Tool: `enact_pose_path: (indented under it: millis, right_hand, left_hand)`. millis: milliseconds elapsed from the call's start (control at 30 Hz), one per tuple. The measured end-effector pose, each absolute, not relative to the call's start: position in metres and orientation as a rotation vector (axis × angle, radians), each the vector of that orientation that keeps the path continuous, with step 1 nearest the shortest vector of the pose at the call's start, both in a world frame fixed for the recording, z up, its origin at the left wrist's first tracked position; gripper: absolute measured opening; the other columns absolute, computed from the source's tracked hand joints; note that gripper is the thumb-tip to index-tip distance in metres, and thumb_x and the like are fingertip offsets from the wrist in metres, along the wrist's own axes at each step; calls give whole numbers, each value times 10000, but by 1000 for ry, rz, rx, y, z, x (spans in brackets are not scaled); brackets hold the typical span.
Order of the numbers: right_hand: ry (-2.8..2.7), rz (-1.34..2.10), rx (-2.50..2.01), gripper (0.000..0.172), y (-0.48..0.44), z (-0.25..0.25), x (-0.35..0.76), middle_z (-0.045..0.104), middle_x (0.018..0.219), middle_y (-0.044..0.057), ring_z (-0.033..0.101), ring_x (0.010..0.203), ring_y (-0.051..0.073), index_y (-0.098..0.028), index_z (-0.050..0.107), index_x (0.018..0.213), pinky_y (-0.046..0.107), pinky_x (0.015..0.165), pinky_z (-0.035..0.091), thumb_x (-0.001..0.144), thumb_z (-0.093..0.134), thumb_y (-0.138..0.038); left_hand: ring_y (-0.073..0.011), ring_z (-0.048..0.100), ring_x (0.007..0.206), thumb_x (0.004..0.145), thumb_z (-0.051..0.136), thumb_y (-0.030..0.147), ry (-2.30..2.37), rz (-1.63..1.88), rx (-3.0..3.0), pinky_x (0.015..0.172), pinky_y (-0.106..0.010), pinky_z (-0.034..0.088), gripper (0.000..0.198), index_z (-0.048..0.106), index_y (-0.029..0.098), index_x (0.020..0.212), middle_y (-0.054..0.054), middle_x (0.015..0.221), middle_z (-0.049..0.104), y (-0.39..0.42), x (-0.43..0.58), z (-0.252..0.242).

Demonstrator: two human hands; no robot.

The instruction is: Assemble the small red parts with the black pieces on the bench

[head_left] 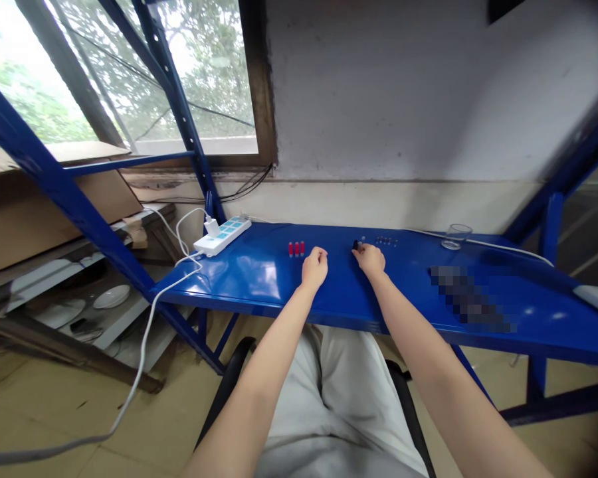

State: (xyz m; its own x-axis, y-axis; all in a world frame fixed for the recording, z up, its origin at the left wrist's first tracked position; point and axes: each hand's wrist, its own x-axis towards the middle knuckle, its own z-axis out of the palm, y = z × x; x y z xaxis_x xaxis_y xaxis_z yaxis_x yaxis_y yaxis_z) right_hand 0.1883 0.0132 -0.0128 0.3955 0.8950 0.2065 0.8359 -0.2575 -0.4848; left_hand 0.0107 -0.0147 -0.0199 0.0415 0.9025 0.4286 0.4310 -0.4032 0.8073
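My right hand (371,260) rests at the blue table, its fingers pinched at a small black cylindrical piece (355,245). A tiny clear or pale piece (363,238) stands just beyond those fingers. To the left, my left hand (315,267) is closed with the fingers curled in; whatever may be inside it is hidden. Beyond and left of it, three small red tubes with pale lower ends (296,249) stand in a row. Several tiny dark-and-clear pieces (387,241) are lined up right of my right hand.
On the blue table (259,282), a white power strip (222,236) with a plug and cable lies at left. A clear glass (456,236) stands at back right, near a pixelated dark object (471,299). A white cable runs along the wall. Blue metal posts flank the table.
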Motion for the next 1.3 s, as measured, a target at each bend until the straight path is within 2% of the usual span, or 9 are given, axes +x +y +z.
enact_pose_path:
  millis: [100, 300, 700, 1300]
  right_hand:
    - [-1443, 211, -2091, 220, 12, -14, 193, 674, 886, 89, 617, 879, 215, -195, 652, 899, 281, 699, 455, 782, 548, -348]
    - [-1388, 258, -2076, 226, 7, -14, 206, 675, 924, 111, 614, 924, 212, -157, 654, 950, 260, 735, 447, 753, 545, -174]
    - [-1380, 204, -2127, 207, 8, -15, 201, 681, 894, 100, 628, 891, 229, -207, 698, 871, 266, 702, 456, 754, 580, -330]
    - [-1346, 226, -2148, 239, 11, -17, 202, 689, 893, 97, 634, 886, 241, -230, 716, 908, 272, 680, 473, 739, 599, -353]
  left_hand:
    - [-110, 531, 594, 837, 375, 185, 1330, 1346, 1859, 622, -222, 388, 175, 547, 205, 864, 7, 663, 586, -15, 11, -20]
    - [-107, 519, 576, 844, 372, 200, 1321, 1340, 1861, 606, -217, 380, 173, 544, 203, 862, 9, 646, 577, -16, 11, -19]
    - [-113, 526, 587, 842, 381, 207, 1321, 1328, 1862, 612, -221, 383, 169, 549, 209, 861, 10, 644, 578, -17, 11, -19]
    - [-116, 539, 601, 828, 387, 175, 1331, 1325, 1863, 624, -222, 390, 167, 549, 207, 850, 6, 649, 590, -19, 11, -15]
